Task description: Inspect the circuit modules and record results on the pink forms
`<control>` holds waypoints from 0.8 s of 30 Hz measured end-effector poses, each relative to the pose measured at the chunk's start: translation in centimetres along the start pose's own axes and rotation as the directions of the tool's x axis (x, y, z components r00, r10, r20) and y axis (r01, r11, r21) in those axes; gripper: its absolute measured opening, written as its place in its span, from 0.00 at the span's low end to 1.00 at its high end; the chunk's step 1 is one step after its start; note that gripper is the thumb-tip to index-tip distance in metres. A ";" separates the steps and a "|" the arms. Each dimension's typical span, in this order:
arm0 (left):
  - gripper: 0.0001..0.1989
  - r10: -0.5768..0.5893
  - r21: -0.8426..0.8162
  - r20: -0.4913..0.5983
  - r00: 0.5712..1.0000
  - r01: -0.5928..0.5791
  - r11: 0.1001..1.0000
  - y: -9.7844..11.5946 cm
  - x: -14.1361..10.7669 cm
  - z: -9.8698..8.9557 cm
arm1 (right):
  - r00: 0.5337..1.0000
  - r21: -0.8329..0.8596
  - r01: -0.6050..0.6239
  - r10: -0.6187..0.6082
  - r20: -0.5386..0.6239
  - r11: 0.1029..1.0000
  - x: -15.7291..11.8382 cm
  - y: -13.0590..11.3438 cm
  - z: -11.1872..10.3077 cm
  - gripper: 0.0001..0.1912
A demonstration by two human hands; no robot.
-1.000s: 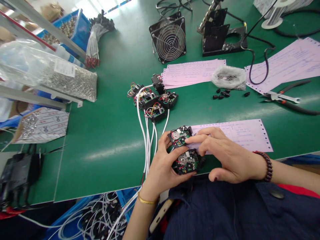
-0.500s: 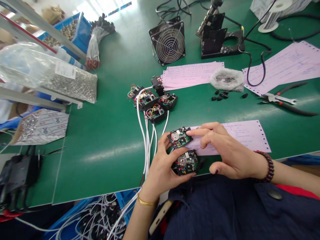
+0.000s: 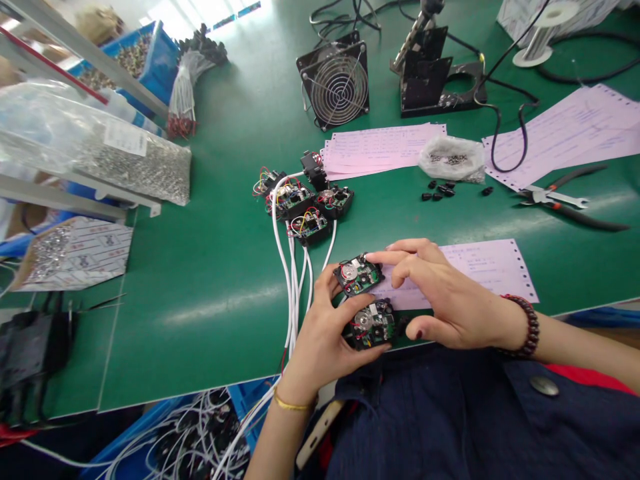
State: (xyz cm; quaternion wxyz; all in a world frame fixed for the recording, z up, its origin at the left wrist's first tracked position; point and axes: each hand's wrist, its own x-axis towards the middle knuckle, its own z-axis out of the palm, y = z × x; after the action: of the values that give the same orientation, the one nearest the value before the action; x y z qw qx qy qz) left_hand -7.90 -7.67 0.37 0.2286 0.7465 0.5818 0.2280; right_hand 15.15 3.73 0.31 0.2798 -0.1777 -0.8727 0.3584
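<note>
Two small black housings with green circuit boards lie side by side in my left hand (image 3: pixel 327 333). Its fingers wrap round the upper circuit board unit (image 3: pixel 359 275) and the lower circuit board unit (image 3: pixel 374 324); each shows a round silver disc and thin red wires. My right hand (image 3: pixel 445 293) reaches in from the right with its fingers apart. Its index fingertip touches the top edge of the upper unit, while the thumb hangs near the lower one. Beyond my hands, several similar wired units (image 3: pixel 311 225) with white cables (image 3: pixel 295 287) rest on the green table.
Behind stand a fan (image 3: pixel 341 90) and a soldering iron stand (image 3: pixel 435 87). Pliers (image 3: pixel 575 207), small black caps (image 3: pixel 445 190), a bag of small metal parts (image 3: pixel 453 160) and pink sheets (image 3: pixel 385 148) lie to the right. A shelf frame (image 3: pixel 65 200) with bags edges the left.
My right index fingertip has slid left along the upper unit, from its right side to its top edge. My left hand keeps both units in nearly the same spot.
</note>
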 end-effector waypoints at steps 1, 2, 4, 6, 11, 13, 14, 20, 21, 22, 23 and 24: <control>0.30 0.001 0.002 0.000 1.000 -0.001 1.000 0.0 0.0 0.0 | 1.000 0.001 0.002 -0.002 0.001 1.000 0.0 0.0 0.0 0.29; 0.30 0.003 0.001 -0.001 1.000 -0.003 1.000 0.0 0.0 0.0 | 1.000 0.001 0.003 -0.003 0.004 1.000 0.0 0.0 0.0 0.29; 0.30 0.009 -0.005 0.001 1.000 -0.009 1.000 0.0 0.0 0.0 | 1.000 0.000 0.000 0.000 0.013 1.000 0.1 0.1 0.1 0.29; 0.31 0.014 -0.011 0.003 1.000 -0.013 1.000 0.0 0.1 0.0 | 1.000 -0.001 -0.007 0.008 0.023 1.000 0.1 0.2 0.2 0.29; 0.30 0.020 -0.013 -0.002 1.000 -0.020 1.000 -0.1 0.1 -0.1 | 1.000 0.030 0.004 -0.004 -0.015 1.000 0.1 0.3 0.1 0.29; 0.30 0.016 -0.008 0.004 1.000 -0.015 1.000 -0.1 0.0 -0.1 | 0.998 0.061 0.041 -0.037 -0.057 0.997 -0.2 0.1 -0.3 0.26; 0.30 0.014 -0.005 0.008 1.000 -0.014 1.000 -0.1 0.0 -0.1 | 0.996 0.078 0.065 -0.059 -0.068 0.995 -0.3 0.0 -0.5 0.25; 0.30 0.016 -0.008 -0.002 1.000 -0.016 1.000 0.0 0.1 -0.2 | 0.984 0.150 0.175 -0.178 0.007 0.973 -1.2 -0.4 -1.5 0.23; 0.30 0.017 -0.007 -0.004 1.000 -0.017 1.000 0.0 0.2 -0.2 | 0.982 0.153 0.182 -0.187 0.018 0.971 -1.3 -0.4 -1.5 0.24; 0.30 0.017 -0.006 -0.005 1.000 -0.017 1.000 0.1 0.2 -0.1 | 0.981 0.155 0.187 -0.194 0.028 0.970 -1.4 -0.4 -1.5 0.24; 0.30 0.017 -0.003 -0.005 1.000 -0.017 1.000 0.1 0.2 -0.1 | 0.980 0.156 0.191 -0.198 0.034 0.969 -1.5 -0.4 -1.4 0.24; 0.30 0.016 -0.001 -0.006 1.000 -0.016 1.000 0.1 0.2 -0.1 | 0.979 0.156 0.191 -0.199 0.040 0.969 -1.5 -0.3 -1.3 0.24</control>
State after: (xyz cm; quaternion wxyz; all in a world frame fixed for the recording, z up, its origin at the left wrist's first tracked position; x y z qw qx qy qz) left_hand -7.89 -7.52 0.55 0.2254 0.7505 0.5762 0.2322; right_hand 17.07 3.45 0.76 0.3021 -0.0593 -0.8637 0.3991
